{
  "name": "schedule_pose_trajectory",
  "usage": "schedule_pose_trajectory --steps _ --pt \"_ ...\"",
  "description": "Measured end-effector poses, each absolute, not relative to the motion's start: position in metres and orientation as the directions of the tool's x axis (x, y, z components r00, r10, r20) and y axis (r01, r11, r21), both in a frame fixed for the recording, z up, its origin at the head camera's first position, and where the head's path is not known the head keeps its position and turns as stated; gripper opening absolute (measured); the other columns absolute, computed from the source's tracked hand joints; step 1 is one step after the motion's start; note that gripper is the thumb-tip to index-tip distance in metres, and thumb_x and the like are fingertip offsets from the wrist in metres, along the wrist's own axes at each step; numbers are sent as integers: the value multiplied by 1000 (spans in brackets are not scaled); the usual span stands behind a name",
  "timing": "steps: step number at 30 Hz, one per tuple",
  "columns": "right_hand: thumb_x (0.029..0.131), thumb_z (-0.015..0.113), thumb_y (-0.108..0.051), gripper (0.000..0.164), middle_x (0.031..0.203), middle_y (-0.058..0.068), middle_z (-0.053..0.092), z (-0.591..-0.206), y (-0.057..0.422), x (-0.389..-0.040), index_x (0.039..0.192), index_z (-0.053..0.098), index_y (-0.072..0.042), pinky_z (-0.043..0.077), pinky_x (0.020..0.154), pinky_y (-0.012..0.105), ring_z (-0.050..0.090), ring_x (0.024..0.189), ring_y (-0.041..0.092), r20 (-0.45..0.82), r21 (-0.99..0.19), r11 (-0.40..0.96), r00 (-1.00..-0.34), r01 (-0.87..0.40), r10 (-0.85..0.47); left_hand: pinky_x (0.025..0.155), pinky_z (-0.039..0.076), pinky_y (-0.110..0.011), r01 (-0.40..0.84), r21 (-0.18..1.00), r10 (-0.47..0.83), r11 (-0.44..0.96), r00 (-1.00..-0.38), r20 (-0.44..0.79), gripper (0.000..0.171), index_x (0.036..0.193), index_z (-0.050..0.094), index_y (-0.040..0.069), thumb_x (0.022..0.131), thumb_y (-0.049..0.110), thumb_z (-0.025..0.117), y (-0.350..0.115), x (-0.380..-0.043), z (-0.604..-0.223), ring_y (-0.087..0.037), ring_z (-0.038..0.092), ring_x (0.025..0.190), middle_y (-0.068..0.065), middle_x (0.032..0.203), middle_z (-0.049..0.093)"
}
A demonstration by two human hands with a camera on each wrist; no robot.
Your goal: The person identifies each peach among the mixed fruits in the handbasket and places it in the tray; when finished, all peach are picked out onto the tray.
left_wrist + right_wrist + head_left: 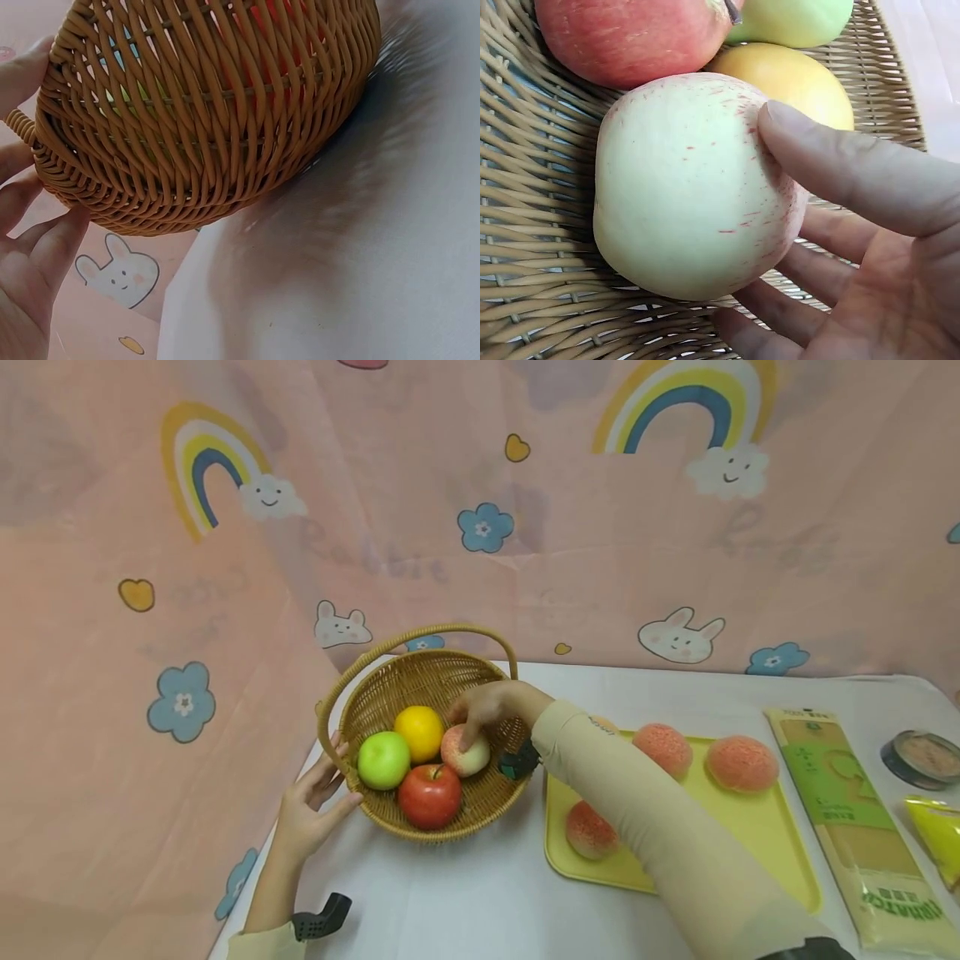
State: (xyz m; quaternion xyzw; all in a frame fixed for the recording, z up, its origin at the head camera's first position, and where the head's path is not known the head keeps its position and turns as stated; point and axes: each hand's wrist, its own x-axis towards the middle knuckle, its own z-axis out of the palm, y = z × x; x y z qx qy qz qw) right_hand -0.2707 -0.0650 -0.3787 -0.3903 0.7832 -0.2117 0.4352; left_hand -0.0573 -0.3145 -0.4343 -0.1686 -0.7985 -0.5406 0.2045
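A wicker basket point(427, 672) with an arched handle stands on the white table, tipped toward me. My left hand point(311, 806) grips its left rim near the foot of the handle, thumb in front and fingers behind. Inside lie a green apple point(383, 762), a yellow-orange fruit point(418, 732), a red apple point(429, 798) and a pale apple with red specks point(679, 187). My right hand point(491, 703) reaches into the basket and holds the pale apple, with the thumb on one side and the fingers curved round the other. The right fingertips are partly hidden beneath it.
Right of the basket lies a yellow tray point(772, 860) bearing several pinkish rough-skinned round pieces point(742, 764), partly covered by my right sleeve. Farther right are a long green-and-tan packet point(840, 802), a round dark-rimmed container point(926, 758) and a yellow packet point(937, 835). A patterned pink cloth point(570, 543) hangs behind.
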Motion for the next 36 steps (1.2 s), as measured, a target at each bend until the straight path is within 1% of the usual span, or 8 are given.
schedule_pose_trajectory --steps 4,7,11,15,19,26,30,36 --pt "80 74 -21 58 139 9 48 -380 -65 -271 133 54 -8 36 110 36 42 128 23 -521 -655 582 -270 -481 -810 99 45 -19 457 806 38 377 -877 479 66 133 45 -13 71 -21 68 -312 -58 -432 -18 45 133 -29 147 33" --pt "79 76 -21 55 135 6 50 -380 -64 -270 130 57 -10 37 108 34 44 123 20 -529 -650 585 -264 -485 -807 98 45 -19 479 796 41 371 -864 501 67 131 45 -15 69 -24 67 -311 -59 -432 -16 44 133 -33 144 34" --pt "74 80 -17 50 128 3 52 -381 -62 -268 120 60 -13 41 103 33 45 116 19 -541 -661 615 -294 -431 -788 98 45 -20 506 781 43 365 -848 529 69 131 46 -14 66 -26 67 -309 -58 -432 -14 46 132 -34 143 35" --pt "70 84 -16 48 120 2 53 -381 -60 -266 111 60 -15 44 95 30 46 109 18 -530 -656 610 -305 -444 -791 98 45 -19 506 781 53 366 -850 525 68 131 46 -14 67 -25 67 -309 -58 -432 -11 43 133 -32 145 33" --pt "69 84 -16 53 121 2 53 -379 -60 -266 115 58 -14 44 96 31 47 110 18 -519 -639 592 -293 -490 -803 98 45 -19 495 782 58 378 -856 514 66 130 45 -16 68 -24 68 -310 -58 -433 -9 43 133 -34 143 34" --pt "68 84 -18 62 122 0 55 -364 -61 -264 124 58 -15 44 98 31 49 112 17 -502 -611 568 -285 -552 -817 98 45 -20 489 784 55 383 -859 509 67 133 45 -12 70 -23 67 -312 -58 -434 -19 45 132 -33 144 35" --pt "68 83 -16 58 117 0 58 -353 -61 -261 121 59 -16 48 93 29 53 107 17 -437 -657 512 -275 -553 -857 98 45 -20 498 783 56 372 -854 517 68 133 45 -12 70 -23 67 -312 -57 -435 -19 46 132 -31 146 32" --pt "66 82 -13 67 121 1 57 -335 -56 -254 127 53 -17 51 88 28 56 105 17 -316 -743 444 -323 -501 -892 100 43 -19 524 784 65 334 -842 535 66 133 43 -15 72 -23 65 -314 -56 -434 -18 45 133 -32 146 33"
